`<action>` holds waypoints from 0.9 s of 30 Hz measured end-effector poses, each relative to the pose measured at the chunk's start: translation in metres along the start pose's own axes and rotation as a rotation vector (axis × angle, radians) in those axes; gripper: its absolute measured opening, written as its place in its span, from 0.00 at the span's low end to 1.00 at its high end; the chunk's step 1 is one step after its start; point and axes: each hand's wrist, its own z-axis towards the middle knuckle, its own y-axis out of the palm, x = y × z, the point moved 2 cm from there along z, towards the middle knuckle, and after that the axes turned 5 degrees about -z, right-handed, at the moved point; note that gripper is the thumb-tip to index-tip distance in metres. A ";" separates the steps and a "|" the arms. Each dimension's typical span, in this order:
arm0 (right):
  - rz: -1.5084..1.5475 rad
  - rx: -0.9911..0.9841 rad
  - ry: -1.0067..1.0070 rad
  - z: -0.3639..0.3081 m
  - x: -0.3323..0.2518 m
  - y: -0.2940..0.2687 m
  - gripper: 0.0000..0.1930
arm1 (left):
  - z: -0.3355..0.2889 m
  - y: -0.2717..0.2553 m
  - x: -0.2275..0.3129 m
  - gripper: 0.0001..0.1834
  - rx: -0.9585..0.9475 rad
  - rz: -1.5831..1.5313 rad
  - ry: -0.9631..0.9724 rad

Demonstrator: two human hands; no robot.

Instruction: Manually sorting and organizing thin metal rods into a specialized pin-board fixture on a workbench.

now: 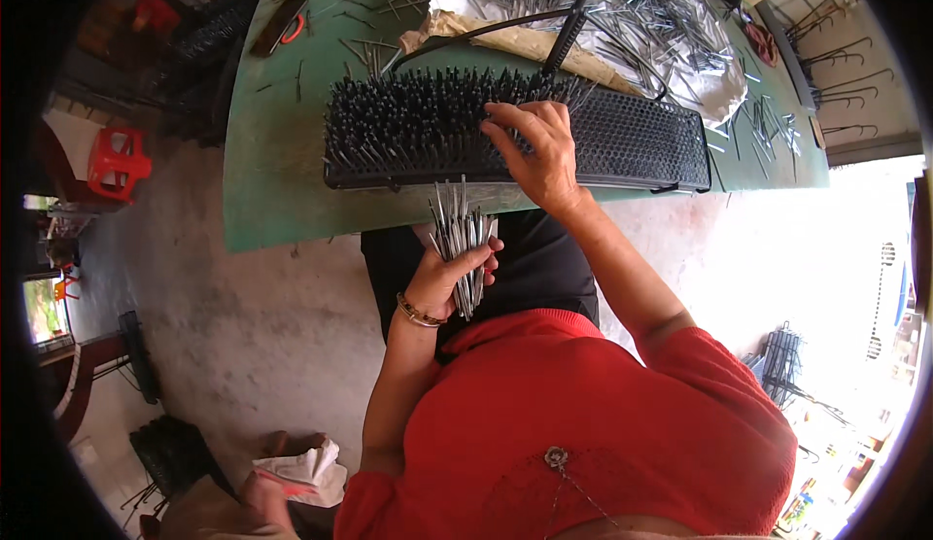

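Note:
My left hand [444,275] is wrapped round a bundle of thin metal rods [453,221], held upright in front of the table's near edge. A long black perforated rack [646,139] lies along that edge. Dark-tipped rods [403,117] stand packed in the holes of its left and middle part, while the holes at the right show bare. Over the middle of the rack, where the standing rods end, is my right hand [544,146]. Its thumb and forefinger are pinched together; what is between them I cannot make out.
Behind the rack, a heap of loose rods [632,15] lies on white wrapping on the green table [277,180]. A black upright bar [573,30] rises behind the rack. Orange-handled scissors [293,29] lie far left. A red stool [119,164] stands left; another person's hand [267,503] shows lower left.

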 end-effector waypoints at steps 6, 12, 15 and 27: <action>-0.025 0.032 -0.042 0.000 -0.002 -0.001 0.15 | -0.001 0.006 0.002 0.14 0.026 0.025 0.031; -0.057 -0.026 -0.060 -0.007 -0.002 0.004 0.14 | -0.002 0.003 0.001 0.16 0.062 0.040 0.039; -0.140 -0.041 -0.141 -0.014 0.002 0.011 0.11 | -0.002 0.007 0.003 0.13 0.087 0.002 0.052; 0.563 -0.637 0.542 -0.036 -0.022 -0.014 0.11 | 0.003 0.018 0.013 0.14 0.133 0.007 0.141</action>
